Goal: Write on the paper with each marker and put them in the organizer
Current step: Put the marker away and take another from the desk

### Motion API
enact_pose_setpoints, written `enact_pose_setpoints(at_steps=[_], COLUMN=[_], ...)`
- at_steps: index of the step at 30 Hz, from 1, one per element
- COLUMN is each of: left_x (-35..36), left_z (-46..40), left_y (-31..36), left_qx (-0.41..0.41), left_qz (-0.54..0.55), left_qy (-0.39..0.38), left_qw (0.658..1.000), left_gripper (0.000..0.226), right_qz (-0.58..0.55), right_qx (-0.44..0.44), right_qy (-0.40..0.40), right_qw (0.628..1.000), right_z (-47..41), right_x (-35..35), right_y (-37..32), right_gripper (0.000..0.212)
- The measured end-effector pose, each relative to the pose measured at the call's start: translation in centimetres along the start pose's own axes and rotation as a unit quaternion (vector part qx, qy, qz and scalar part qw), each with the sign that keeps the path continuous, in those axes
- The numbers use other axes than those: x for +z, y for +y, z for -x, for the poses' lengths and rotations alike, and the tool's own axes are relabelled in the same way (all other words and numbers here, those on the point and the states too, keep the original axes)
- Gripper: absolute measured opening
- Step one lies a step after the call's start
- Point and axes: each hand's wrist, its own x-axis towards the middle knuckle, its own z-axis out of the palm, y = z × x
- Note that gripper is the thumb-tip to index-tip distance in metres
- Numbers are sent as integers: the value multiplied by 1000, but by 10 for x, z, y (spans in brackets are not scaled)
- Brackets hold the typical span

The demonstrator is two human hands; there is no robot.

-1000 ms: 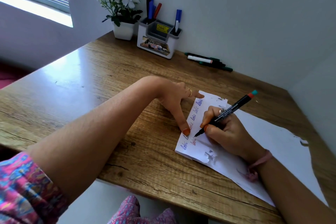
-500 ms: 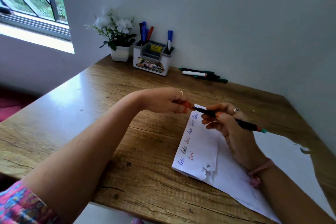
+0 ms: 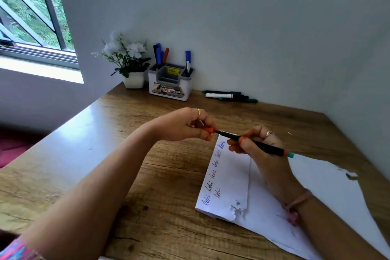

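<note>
The wooden table (image 3: 88, 167) has wide bare room on its left part, and the paper (image 3: 230, 177) lies near its front edge on the right. Both hands are lifted above the paper's far end. The right hand (image 3: 259, 145) grips a thin black marker (image 3: 261, 146), almost level, and the left hand (image 3: 185, 125) pinches the red cap (image 3: 209, 130) at its tip. The white plastic organizer (image 3: 168, 86) stands at the wall, with loose markers (image 3: 230, 95) lying just right of it.
</note>
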Motion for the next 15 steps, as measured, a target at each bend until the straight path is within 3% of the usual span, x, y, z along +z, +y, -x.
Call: enact_pose_setpoints(at_steps=[6,11,15], left_x=[0,2,4], left_z=[-1,-1,-2], left_y=[0,2,0], left_qx=[13,19,26], left_qz=[5,55,96], left_qy=[-4,-22,-17], left_qw=[1000,998,995], left_gripper=[28,22,23], right_qz=[23,116,153], right_qx=[-42,-102,-146], right_qy=[-18,-32,-37], right_qw=[999,987,977], right_z=[1,0,-1], right_x=[-1,-2,-5], right_y=[1,3,5], right_gripper=[8,29,29])
